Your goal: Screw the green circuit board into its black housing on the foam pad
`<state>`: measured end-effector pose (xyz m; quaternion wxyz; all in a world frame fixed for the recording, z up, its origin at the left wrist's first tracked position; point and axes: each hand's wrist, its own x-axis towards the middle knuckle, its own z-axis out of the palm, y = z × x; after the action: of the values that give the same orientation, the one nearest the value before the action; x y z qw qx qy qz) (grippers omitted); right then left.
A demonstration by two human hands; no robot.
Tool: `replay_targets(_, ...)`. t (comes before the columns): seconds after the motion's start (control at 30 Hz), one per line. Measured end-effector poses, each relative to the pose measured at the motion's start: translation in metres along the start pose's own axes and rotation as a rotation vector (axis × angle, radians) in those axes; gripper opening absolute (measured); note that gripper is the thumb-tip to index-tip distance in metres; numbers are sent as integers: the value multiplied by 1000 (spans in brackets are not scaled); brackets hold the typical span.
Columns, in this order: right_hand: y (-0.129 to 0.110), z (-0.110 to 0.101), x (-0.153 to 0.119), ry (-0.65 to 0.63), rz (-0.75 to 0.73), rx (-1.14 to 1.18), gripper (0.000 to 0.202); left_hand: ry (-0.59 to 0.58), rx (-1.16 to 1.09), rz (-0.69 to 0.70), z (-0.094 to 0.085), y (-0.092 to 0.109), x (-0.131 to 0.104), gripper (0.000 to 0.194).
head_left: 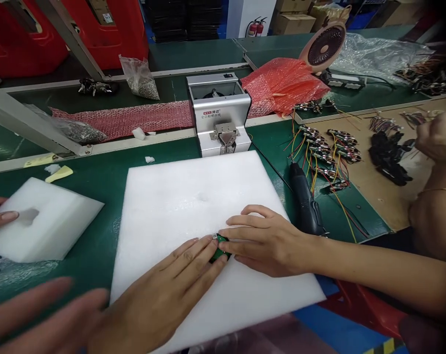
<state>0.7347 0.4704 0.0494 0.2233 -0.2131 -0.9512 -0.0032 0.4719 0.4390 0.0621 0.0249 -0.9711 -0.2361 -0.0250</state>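
A small green circuit board (220, 253) with a silver connector lies on a large white foam block (163, 196). My left hand (171, 282) reaches in from the lower left, its fingertips on the board's near and left edges. From the right, my right hand (270, 241) meets it, with its fingers on the board's right side. Between them the two hands grip the board, and their fingers cover much of it. Behind the foam stands a silver screw feeder (221, 115). A black electric screwdriver (306, 201) lies to the right of the foam.
At left another person's hand (1, 219) holds a smaller foam block (56, 216); a blurred hand (42, 312) is at lower left. At right a co-worker's hand (438, 135) is near black parts (388, 155). Wired boards (318, 145) and a fan (324, 46) stand beyond.
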Motion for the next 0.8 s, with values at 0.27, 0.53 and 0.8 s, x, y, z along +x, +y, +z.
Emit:
replay_targets(0.27,36,-57,-44,51,434,-117,35,123,160,104,0,1,4,59)
replay_targets(0.53,58,-73,-117,-468,417,-349,57,206,111,152,33,-9,-2,76)
replay_targets(0.8,56,-72,-125,5,434,-217,20,239,145,60,18,6,2,71)
